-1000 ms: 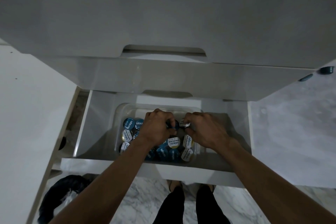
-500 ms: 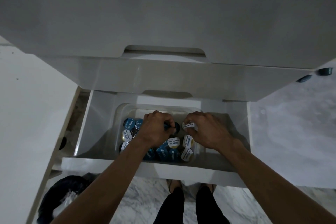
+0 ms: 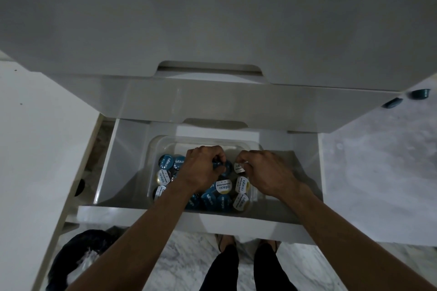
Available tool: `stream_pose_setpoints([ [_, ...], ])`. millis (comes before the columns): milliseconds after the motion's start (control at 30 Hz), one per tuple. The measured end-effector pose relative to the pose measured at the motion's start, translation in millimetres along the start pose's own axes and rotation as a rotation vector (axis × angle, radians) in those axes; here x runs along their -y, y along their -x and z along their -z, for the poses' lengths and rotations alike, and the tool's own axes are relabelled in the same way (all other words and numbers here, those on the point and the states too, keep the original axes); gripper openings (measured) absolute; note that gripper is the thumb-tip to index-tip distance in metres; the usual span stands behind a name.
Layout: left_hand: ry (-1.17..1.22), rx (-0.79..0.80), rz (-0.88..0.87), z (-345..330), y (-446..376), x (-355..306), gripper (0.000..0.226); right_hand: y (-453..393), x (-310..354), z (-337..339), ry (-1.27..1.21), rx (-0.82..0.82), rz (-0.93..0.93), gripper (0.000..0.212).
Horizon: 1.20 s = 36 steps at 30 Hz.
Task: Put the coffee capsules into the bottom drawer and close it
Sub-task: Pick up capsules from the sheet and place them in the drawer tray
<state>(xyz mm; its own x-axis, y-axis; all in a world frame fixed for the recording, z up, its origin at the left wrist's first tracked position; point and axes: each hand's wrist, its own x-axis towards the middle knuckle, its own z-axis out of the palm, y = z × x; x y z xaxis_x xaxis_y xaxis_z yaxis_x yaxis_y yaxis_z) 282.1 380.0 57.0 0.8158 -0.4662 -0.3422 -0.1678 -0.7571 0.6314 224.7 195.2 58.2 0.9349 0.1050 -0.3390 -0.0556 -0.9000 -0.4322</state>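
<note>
While both hands are staying low over the clear tub at frame centre, little is changing: the left hand is pinching a blue capsule, the right hand a white-lidded capsule, suggesting loading is continuing; the bottom drawer is hanging open.

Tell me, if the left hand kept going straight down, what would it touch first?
Probably the blue-lidded coffee capsules heaped in the clear plastic tub beneath the left hand; depth is unclear.
</note>
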Motion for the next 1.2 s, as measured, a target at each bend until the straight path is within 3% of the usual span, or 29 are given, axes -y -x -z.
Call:
stream_pose_setpoints([
  [233, 0.044, -0.029, -0.012, 0, -1, 2, 0.019, 4, 0, 2, -0.131, -0.107, 0.004, 0.021],
  [733, 0.197, -0.327, -0.08, -15, 40, -65, 0.025, 82, -16, 48, -0.611, -0.335, -0.007, 0.035],
  [967, 0.232, -0.462, -0.169, -68, 51, -186, 0.012, 167, -111, 102, -0.654, -0.453, 0.003, 0.036],
  [1200, 0.308, -0.421, -0.211, -167, 31, -319, 0.011, 244, -254, 155, -0.618, -0.558, -0.103, 0.034],
])
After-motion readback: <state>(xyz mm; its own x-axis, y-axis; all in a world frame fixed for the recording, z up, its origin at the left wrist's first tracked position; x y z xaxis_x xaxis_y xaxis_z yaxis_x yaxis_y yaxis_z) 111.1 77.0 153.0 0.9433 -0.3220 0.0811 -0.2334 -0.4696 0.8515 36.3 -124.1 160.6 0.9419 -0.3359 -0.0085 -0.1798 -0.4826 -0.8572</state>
